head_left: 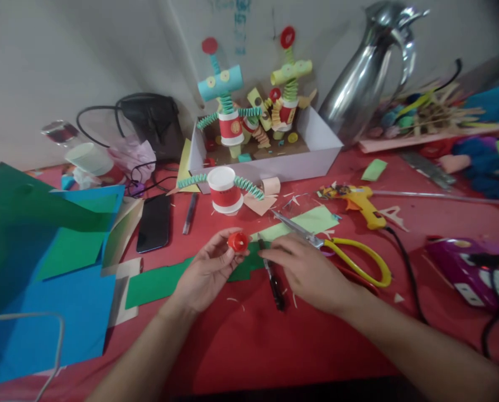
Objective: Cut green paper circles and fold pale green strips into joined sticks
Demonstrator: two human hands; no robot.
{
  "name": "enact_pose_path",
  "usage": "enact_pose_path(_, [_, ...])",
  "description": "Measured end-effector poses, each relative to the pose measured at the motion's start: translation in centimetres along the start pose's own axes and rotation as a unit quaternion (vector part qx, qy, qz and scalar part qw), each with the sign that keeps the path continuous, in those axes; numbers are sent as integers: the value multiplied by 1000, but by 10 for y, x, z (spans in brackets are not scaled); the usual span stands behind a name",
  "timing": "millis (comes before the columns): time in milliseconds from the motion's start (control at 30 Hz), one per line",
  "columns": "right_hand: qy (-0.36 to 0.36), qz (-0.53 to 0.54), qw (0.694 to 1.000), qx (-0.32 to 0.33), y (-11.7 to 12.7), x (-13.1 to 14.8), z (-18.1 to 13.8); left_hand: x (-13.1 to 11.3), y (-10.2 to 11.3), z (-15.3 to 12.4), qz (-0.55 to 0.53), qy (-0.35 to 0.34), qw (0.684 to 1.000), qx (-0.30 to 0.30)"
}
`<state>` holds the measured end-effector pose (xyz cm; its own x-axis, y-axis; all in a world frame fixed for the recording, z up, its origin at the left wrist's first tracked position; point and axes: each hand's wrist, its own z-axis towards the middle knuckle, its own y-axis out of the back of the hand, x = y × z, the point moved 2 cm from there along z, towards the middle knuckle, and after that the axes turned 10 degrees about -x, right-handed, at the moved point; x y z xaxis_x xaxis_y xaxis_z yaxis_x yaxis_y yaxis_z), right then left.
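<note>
My left hand (210,271) pinches a small red bottle cap (238,242) with its hollow side turned up toward me. Just right of it, my right hand (306,271) hovers low over the paper scraps, fingers stretched toward the tip of a black pen (276,290); I see nothing held in it. Under both hands runs a strip of dark green paper (159,282). A light green paper strip (316,220) lies behind the right hand, with yellow-handled scissors (358,257) across it. Beyond my hands stands a red-and-white paper cup (225,195) with two folded green paper arms.
A white box (270,167) holds finished paper-cup figures. A yellow glue gun (364,205) and its cord lie on the right, near a purple device (467,273). To the left are a phone (154,223) and blue sheets (77,318). A steel jug (362,78) stands behind.
</note>
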<state>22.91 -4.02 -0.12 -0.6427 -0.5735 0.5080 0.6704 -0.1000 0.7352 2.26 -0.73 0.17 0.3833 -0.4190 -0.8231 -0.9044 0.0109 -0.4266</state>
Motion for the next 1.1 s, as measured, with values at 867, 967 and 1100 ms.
enact_pose_path(867, [-240,347,901,-98,-17,44,23,-6,-3,-21,126,-214,969,16])
enact_pose_path(967, [-259,305,910,-108,-12,40,19,-11,-4,-25,293,-331,896,-38])
enact_pose_path(1100, [-184,157,965,-99,6,47,16,-6,-5,-25,429,-478,764,-66])
